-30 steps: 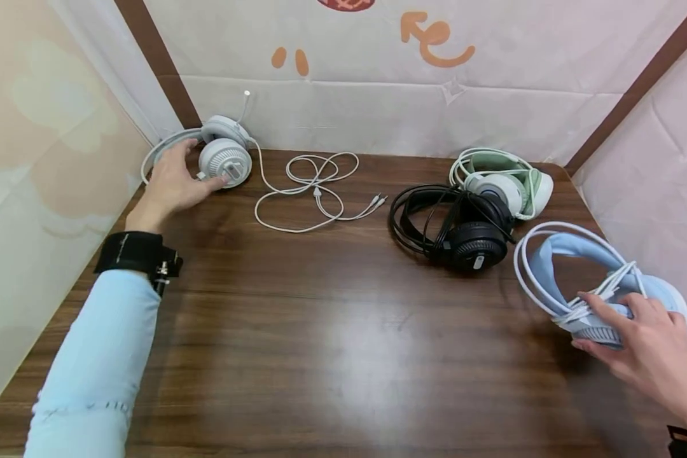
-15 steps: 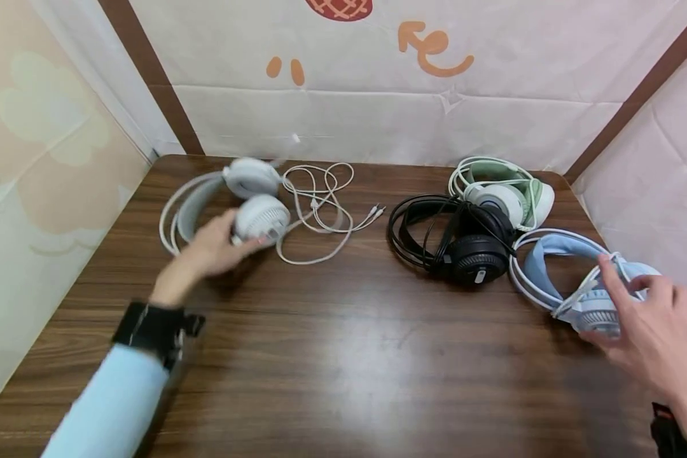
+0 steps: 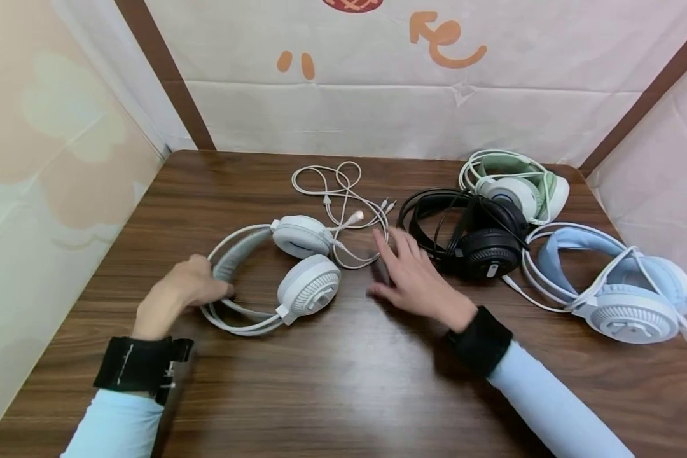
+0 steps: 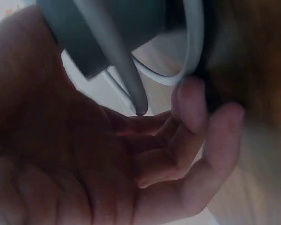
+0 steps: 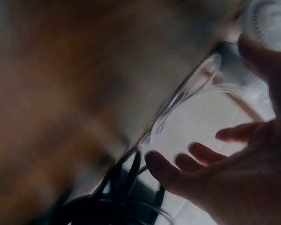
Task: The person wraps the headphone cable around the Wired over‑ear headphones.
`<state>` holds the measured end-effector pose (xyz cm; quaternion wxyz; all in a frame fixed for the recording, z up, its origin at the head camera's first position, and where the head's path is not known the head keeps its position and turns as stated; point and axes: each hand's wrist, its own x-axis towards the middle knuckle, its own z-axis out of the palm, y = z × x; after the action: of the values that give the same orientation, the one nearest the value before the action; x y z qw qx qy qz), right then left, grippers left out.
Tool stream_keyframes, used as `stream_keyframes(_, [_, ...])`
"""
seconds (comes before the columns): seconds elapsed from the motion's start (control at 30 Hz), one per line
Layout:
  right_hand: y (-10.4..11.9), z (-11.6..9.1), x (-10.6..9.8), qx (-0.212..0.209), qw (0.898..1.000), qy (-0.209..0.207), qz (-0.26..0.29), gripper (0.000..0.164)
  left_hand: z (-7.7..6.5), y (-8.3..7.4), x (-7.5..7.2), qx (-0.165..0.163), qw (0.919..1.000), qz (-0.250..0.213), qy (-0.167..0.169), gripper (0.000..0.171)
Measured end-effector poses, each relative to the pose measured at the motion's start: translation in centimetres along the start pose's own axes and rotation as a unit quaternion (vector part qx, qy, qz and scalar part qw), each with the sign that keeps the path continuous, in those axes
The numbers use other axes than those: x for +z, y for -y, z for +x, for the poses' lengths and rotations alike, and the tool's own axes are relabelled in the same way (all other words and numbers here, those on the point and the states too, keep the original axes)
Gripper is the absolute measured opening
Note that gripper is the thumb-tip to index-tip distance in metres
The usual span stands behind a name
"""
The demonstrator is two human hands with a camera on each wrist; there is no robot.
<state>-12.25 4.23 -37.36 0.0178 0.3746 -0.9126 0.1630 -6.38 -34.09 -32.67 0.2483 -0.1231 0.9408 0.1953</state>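
White headphones with a grey padded headband lie on the left half of the table, earcups facing right. My left hand holds them by the headband, thumb on the near side. In the left wrist view the fingers curl around the thin outer bands and the grey pad. Their white cable lies in loops behind, ending in two plugs. My right hand is spread between these headphones and the black headphones, fingertips close to the cable loop; in the right wrist view nothing is between its fingers.
Green-and-white headphones stand at the back right, behind the black pair. Light blue headphones, wrapped in their white cable, lie near the right edge. Fabric walls border the wooden table at the back and sides.
My left hand has brought the white headphones from the back left corner toward me and rightward, shifting hold from earcup to headband. My right hand has let go of the light blue headphones and moved left.
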Motion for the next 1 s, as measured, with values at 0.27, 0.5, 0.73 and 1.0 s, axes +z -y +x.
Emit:
stream_keyframes(0.27, [0.4, 4.2, 0.3, -0.036, 0.998, 0.036, -0.036, 0.013, 3.6, 1.1, -3.4, 0.030, 0.8878, -0.457, 0.043, 0.021])
stream_keyframes(0.5, [0.2, 4.1, -2.8, -0.091, 0.986, -0.094, 0.102, 0.011, 5.0, 0.6, -3.9, 0.045, 0.5897, -0.799, 0.109, 0.031])
stream_keyframes(0.73, [-2.6, 1.1, -9.1, -0.075, 0.973, -0.206, 0.069, 0.003, 4.4, -1.7, -5.8, 0.171, 0.4319, -0.884, 0.054, 0.023])
stream_keyframes(1.0, [1.7, -3.3, -13.3, -0.220, 0.954, -0.190, -0.077, 0.025, 2.1, -5.9, -6.1, 0.204, 0.5885, -0.767, -0.154, 0.035])
